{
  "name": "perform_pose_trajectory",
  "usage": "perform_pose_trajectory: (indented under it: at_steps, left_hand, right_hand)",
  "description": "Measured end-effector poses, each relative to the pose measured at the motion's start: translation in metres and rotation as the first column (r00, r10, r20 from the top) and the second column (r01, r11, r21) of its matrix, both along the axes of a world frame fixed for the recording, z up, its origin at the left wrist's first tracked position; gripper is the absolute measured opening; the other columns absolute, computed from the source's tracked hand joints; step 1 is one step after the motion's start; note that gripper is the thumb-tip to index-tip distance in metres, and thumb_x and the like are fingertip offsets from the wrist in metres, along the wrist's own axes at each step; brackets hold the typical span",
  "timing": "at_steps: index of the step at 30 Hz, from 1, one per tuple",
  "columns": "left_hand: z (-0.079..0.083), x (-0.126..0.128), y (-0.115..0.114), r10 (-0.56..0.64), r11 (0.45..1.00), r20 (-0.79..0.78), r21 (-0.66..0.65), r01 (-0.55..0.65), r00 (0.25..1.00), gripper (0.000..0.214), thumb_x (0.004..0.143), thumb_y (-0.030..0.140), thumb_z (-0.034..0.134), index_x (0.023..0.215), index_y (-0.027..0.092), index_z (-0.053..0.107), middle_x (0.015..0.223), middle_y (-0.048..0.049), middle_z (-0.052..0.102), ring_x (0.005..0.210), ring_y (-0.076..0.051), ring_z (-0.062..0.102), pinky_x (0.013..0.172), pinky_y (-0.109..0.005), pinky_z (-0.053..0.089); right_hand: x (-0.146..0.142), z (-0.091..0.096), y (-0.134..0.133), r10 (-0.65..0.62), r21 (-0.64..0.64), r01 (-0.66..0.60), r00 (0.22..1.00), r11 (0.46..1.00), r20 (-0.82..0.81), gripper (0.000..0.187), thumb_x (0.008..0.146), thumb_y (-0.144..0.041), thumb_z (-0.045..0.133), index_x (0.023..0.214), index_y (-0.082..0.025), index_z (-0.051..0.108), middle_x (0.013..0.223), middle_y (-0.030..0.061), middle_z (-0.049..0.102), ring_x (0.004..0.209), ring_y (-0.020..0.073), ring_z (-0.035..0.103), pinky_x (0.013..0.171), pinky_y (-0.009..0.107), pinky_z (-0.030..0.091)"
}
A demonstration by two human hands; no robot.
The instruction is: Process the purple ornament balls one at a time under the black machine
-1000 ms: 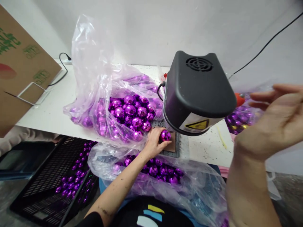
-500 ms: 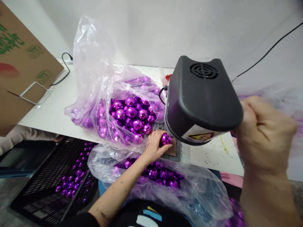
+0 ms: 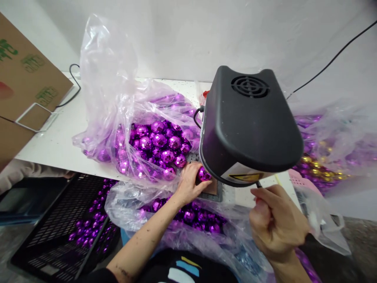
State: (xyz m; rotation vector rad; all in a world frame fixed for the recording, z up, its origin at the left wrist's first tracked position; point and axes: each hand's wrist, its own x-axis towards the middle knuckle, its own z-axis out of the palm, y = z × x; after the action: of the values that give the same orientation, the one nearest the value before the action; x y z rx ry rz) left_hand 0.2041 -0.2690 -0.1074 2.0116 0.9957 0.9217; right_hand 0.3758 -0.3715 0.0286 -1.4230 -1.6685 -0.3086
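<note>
My left hand (image 3: 190,182) is closed round a shiny purple faceted bauble (image 3: 204,174), holding it over a small brown pad on a grey metal base plate (image 3: 218,192). Above the plate looms a black machine head (image 3: 253,125) with a round vent on top and a warning label. My right hand (image 3: 278,222) grips the machine's lever (image 3: 258,184) at its lower right; only a thin dark rod and a bit of red show, the rest being inside the fist. Left of the machine, an open clear plastic bag (image 3: 108,90) spills purple baubles (image 3: 159,140).
Another plastic bag (image 3: 123,200) of purple baubles lies along the white table's (image 3: 97,163) front edge. A black crate (image 3: 35,239) with small purple balls stands lower left. Cardboard (image 3: 29,86) leans at far left. Bagged gold and purple balls (image 3: 318,167) and a pink basket (image 3: 304,182) are at right.
My right hand has come down and inward with the lever, from beside the machine head to below its right edge. My left hand stays at the bauble. The view has shifted slightly.
</note>
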Motion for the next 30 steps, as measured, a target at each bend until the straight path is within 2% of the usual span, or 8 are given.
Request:
perform_pose_trajectory:
  at_steps: [4, 7, 13, 20, 23, 30]
  left_hand:
    - [-0.003, -0.001, 0.0, 0.001, 1.0, 0.01, -0.013, -0.001, 1.0, 0.05, 0.088, 0.044, 0.068, 0.131, 0.023, 0.053, 0.127, -0.0114, 0.065, 0.121, -0.029, 0.058, 0.107, -0.048, 0.045]
    - [-0.005, -0.001, 0.0, -0.003, 1.0, 0.017, -0.012, 0.003, 1.0, 0.052, 0.088, 0.047, 0.067, 0.132, 0.022, 0.053, 0.128, -0.012, 0.064, 0.121, -0.03, 0.058, 0.107, -0.049, 0.045]
    - [-0.001, -0.001, -0.001, 0.001, 1.0, -0.015, -0.011, -0.002, 1.0, 0.053, 0.089, 0.05, 0.065, 0.132, 0.021, 0.053, 0.128, -0.0127, 0.063, 0.122, -0.03, 0.057, 0.106, -0.049, 0.046]
    - [0.001, -0.001, -0.001, -0.008, 1.0, -0.006, 0.01, 0.008, 1.0, 0.051, 0.09, 0.049, 0.064, 0.133, 0.022, 0.053, 0.13, -0.0118, 0.063, 0.125, -0.029, 0.056, 0.109, -0.046, 0.044]
    - [0.001, 0.0, 0.0, -0.011, 1.0, -0.022, 0.003, 0.011, 1.0, 0.051, 0.09, 0.048, 0.064, 0.132, 0.022, 0.054, 0.13, -0.012, 0.063, 0.125, -0.03, 0.055, 0.109, -0.046, 0.043]
    - [0.003, -0.001, 0.0, -0.018, 1.0, -0.036, 0.001, 0.019, 0.999, 0.05, 0.09, 0.047, 0.064, 0.131, 0.022, 0.054, 0.128, -0.0119, 0.063, 0.125, -0.029, 0.056, 0.11, -0.047, 0.042]
  right_hand:
    - [0.002, -0.002, 0.006, 0.027, 0.047, -0.028, 1.0, 0.999, 0.011, 0.024, 0.079, -0.004, 0.062, 0.101, -0.014, 0.06, 0.072, -0.0009, 0.05, 0.062, 0.007, 0.045, 0.052, 0.023, 0.035]
    - [0.001, -0.004, 0.007, 0.012, 0.07, -0.012, 1.0, 0.998, 0.013, 0.025, 0.079, -0.003, 0.061, 0.102, -0.013, 0.059, 0.074, -0.0001, 0.052, 0.062, 0.0067, 0.045, 0.052, 0.023, 0.033]
    - [0.0, -0.008, 0.005, -0.044, 0.055, 0.043, 0.999, 0.998, 0.022, 0.022, 0.083, -0.006, 0.059, 0.102, -0.015, 0.059, 0.075, -0.0004, 0.055, 0.061, 0.0063, 0.046, 0.051, 0.022, 0.033]
    - [0.0, -0.011, 0.003, -0.067, -0.021, 0.066, 0.998, 0.998, -0.019, 0.009, 0.085, -0.01, 0.058, 0.092, -0.016, 0.06, 0.071, -0.0014, 0.051, 0.06, 0.0061, 0.046, 0.051, 0.022, 0.032]
    - [0.0, -0.016, 0.001, -0.092, -0.041, 0.091, 0.995, 0.995, -0.036, 0.009, 0.085, -0.012, 0.057, 0.09, -0.017, 0.062, 0.07, -0.0014, 0.05, 0.06, 0.0066, 0.046, 0.052, 0.022, 0.033]
    - [0.001, -0.035, 0.0, -0.122, 0.007, 0.122, 0.991, 0.992, -0.057, 0.012, 0.083, -0.012, 0.058, 0.091, -0.019, 0.064, 0.073, 0.0, 0.053, 0.065, 0.0087, 0.049, 0.056, 0.023, 0.037]
